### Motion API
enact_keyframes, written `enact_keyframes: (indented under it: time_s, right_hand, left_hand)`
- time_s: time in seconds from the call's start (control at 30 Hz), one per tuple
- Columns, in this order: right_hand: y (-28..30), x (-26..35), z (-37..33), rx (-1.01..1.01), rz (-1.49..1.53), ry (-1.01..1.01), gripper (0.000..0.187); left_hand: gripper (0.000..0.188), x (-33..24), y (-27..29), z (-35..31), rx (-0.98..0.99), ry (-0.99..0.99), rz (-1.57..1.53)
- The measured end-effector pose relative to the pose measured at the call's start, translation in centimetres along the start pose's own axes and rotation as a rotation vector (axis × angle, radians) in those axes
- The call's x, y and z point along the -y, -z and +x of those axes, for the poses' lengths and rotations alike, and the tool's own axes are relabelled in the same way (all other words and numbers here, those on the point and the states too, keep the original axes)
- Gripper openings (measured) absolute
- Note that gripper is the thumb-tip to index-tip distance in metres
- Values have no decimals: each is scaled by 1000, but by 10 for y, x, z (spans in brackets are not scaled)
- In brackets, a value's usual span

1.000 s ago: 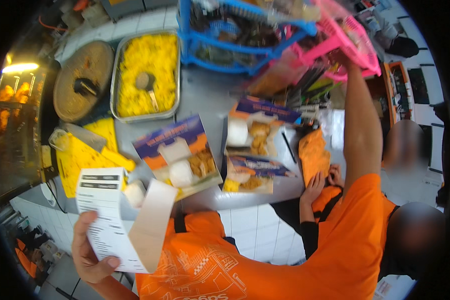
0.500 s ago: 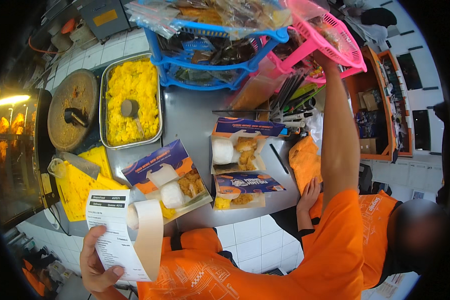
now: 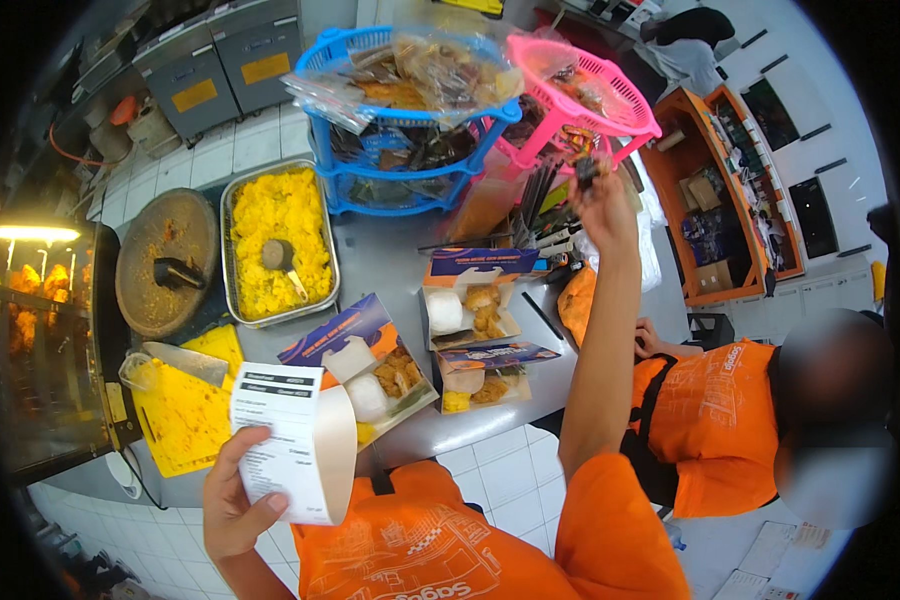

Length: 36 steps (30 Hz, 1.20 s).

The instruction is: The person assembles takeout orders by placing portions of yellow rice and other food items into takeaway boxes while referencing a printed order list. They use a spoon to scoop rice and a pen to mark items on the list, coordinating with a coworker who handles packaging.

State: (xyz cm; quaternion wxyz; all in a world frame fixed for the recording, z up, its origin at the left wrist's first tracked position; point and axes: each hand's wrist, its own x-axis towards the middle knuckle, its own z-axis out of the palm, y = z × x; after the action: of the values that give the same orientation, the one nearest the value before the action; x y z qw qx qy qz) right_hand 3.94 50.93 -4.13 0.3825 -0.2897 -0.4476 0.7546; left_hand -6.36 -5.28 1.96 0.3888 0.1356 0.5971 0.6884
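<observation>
My left hand (image 3: 238,495) grips a long curled paper receipt (image 3: 278,430) between thumb and fingers, at the lower left. Stretched far out to the right, my right hand (image 3: 605,208) pinches a small dark packet (image 3: 588,174), slightly blurred, just below the pink basket rack (image 3: 590,75). Behind the receipt lies an open purple-and-orange meal box (image 3: 325,335) with white moulded rice, fried chicken and yellow rice. Two more meal boxes stand to its right: the far one (image 3: 482,262) holds white rice and chicken, the near one (image 3: 505,353) yellow rice and chicken.
A metal tray (image 3: 238,305) of yellow rice with a scoop, a stone mortar (image 3: 145,240) and a yellow cutting board (image 3: 180,425) with a cleaver fill the left. A blue rack (image 3: 335,185) of bagged food stands behind. A co-worker in orange (image 3: 715,430) sits at the right.
My right hand has drawn back from the pink rack, bringing out the small dark packet. My view has shifted; the co-worker has leaned away. My left hand still holds the receipt.
</observation>
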Motion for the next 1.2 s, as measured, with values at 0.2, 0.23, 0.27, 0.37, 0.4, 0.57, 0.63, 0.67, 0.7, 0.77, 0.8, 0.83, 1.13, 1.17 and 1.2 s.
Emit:
enact_keyframes:
  time_s: [0.2, 0.23, 0.27, 0.37, 0.4, 0.57, 0.63, 0.67, 0.7, 0.77, 0.8, 0.83, 1.13, 1.17, 1.2]
  right_hand:
    - [-75, -13, -169, 229, -88, 34, 19]
    - [-91, -19, -192, 186, -182, -10, 19]
    - [-105, -24, -212, 204, -250, -39, 21]
    - [-142, -41, -265, 236, -432, 5, 18]
    - [-150, -44, -280, 252, -488, 22, 18]
    - [-172, -63, -329, 289, -572, 83, 21]
    - [-177, -74, -338, 252, -511, 175, 26]
    - [-178, -78, -343, 216, -512, 152, 28]
    - [-177, -81, -347, 180, -495, 130, 29]
    - [-174, -84, -353, 120, -440, 22, 30]
    - [-171, -84, -354, 144, -446, -4, 29]
    - [-167, -83, -354, 180, -431, -42, 29]
    - [-130, -81, -366, 16, -509, -89, 18]
    - [-119, -81, -365, -78, -492, -44, 19]
    - [-105, -80, -363, -118, -544, -83, 20]
  left_hand:
    - [31, 5, 1, 9, -23, -24, 204]
    - [26, 7, -2, 14, 20, -57, 276]
    - [22, 9, -5, 18, 59, -117, 376]
    - [27, 18, -23, 37, 116, -195, 439]
    - [28, 20, -30, 42, 109, -233, 464]
    - [30, 25, -49, 52, 131, -242, 320]
    - [27, 26, -52, 48, 128, -178, 190]
    - [26, 26, -52, 45, 103, -195, 252]
    - [25, 27, -53, 41, 84, -210, 300]
    - [23, 30, -54, 36, 62, -214, 300]
    - [22, 31, -54, 35, 62, -198, 257]
    - [21, 32, -54, 34, 70, -147, 212]
    - [24, 54, -22, 11, 242, -250, 433]
    - [27, 55, -11, 4, 202, -203, 431]
    - [30, 55, 3, -4, 170, -157, 418]
